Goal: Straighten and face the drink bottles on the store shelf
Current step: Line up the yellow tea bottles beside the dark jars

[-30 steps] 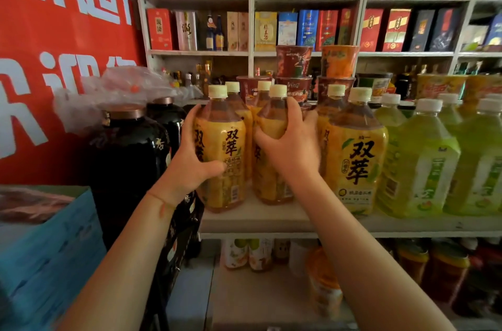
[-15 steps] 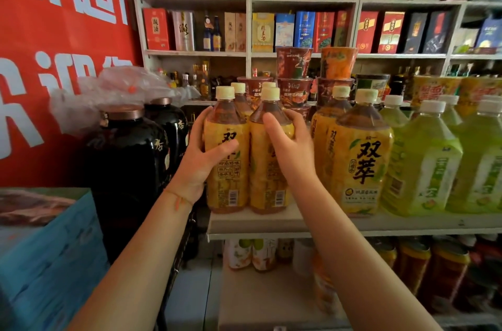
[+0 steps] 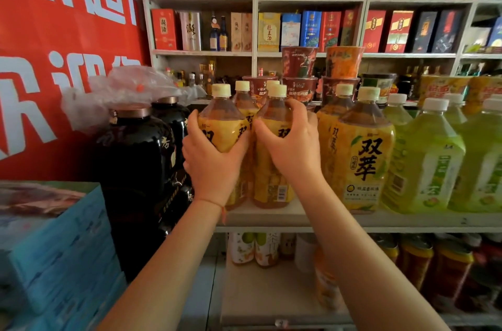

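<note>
Left hand [image 3: 214, 159]: my fingers wrap the leftmost yellow bottle [image 3: 221, 124], amber drink inside
Right hand [image 3: 294, 146]: I grip the second yellow bottle [image 3: 273, 189], same drink
Where: both upright, touching, on the shelf [image 3: 407, 220] front edge
Neighbours: green bottles [image 3: 426, 165] rightward

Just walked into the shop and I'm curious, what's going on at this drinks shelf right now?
A person is tidying the front row of yellow tea bottles on the shelf. The left hand grips the leftmost yellow bottle, and the right hand grips the second yellow bottle beside it. Both bottles stand upright on the shelf. The next yellow bottle to the right already shows its label to the front, with green bottles beyond it.
</note>
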{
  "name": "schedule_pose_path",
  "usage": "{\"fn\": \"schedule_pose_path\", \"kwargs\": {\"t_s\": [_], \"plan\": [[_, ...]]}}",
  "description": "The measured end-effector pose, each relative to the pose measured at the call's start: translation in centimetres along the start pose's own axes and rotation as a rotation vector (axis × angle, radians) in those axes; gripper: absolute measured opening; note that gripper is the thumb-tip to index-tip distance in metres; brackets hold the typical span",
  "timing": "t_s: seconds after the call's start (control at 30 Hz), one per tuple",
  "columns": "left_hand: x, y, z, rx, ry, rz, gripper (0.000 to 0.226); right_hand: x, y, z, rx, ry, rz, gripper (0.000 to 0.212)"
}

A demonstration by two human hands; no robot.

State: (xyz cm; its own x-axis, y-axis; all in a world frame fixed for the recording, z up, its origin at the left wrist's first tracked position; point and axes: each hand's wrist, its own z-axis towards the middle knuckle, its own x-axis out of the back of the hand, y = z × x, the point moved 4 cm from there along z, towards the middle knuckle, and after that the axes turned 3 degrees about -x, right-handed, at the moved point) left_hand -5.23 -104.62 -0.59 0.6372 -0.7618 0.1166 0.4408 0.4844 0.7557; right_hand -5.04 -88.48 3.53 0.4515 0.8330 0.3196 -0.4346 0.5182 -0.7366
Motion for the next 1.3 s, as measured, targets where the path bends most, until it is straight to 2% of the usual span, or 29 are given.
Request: {"fn": "schedule_pose_path", "kwargs": {"t_s": [0.03, 0.1, 0.2, 0.27, 0.4, 0.5, 0.63, 0.77, 0.93, 1.1, 1.3], "plan": [[0.1, 0.0, -0.2, -0.023, -0.006, 0.050, 0.103, 0.3, 0.0, 0.1, -0.004, -0.001, -0.016, 0.071], [0.5, -0.5, 0.2, -0.069, -0.115, 0.016, 0.107, 0.8, 0.1, 0.2, -0.018, 0.011, -0.022, 0.067], [1.6, -2.4, 1.3, 0.033, -0.308, -0.197, 0.120, 1.1, 0.2, 0.6, -0.048, 0.014, 0.019, 0.063], [1.9, -3.1, 1.8, 0.090, -0.376, -0.275, 0.124, 1.1, 0.4, 0.5, -0.061, 0.036, -0.003, 0.063], [1.3, -2.3, 1.7, 0.074, -0.311, -0.282, 0.113, 1.4, 0.6, 0.2, -0.020, 0.032, -0.138, 0.087], [0.1, -1.1, 0.6, 0.012, -0.202, -0.232, 0.103, 1.6, 0.7, 0.5, -0.045, 0.010, -0.025, 0.086], [-1.4, -1.3, -0.3, -0.024, -0.159, -0.181, 0.108, 1.9, 1.1, 0.3, -0.026, 0.041, 0.037, 0.086], [-2.1, -2.1, 0.4, -0.023, -0.216, -0.219, 0.096, 3.7, 0.6, 0.6, -0.005, 0.068, 0.121, 0.082], [-2.6, -2.2, 0.8, 0.063, -0.348, -0.540, 0.063, 3.9, -1.3, 0.8, -0.013, -0.026, 0.336, 0.076], [-3.0, -2.6, 1.7, 0.214, -0.446, -0.703, 0.074, 1.7, -1.6, 0.6, 0.054, -0.057, 0.378, 0.070], [-2.7, -2.6, 2.2, 0.283, -0.419, -0.768, 0.061, 0.3, -1.6, 0.6, 0.144, -0.026, 0.447, 0.062]]}}
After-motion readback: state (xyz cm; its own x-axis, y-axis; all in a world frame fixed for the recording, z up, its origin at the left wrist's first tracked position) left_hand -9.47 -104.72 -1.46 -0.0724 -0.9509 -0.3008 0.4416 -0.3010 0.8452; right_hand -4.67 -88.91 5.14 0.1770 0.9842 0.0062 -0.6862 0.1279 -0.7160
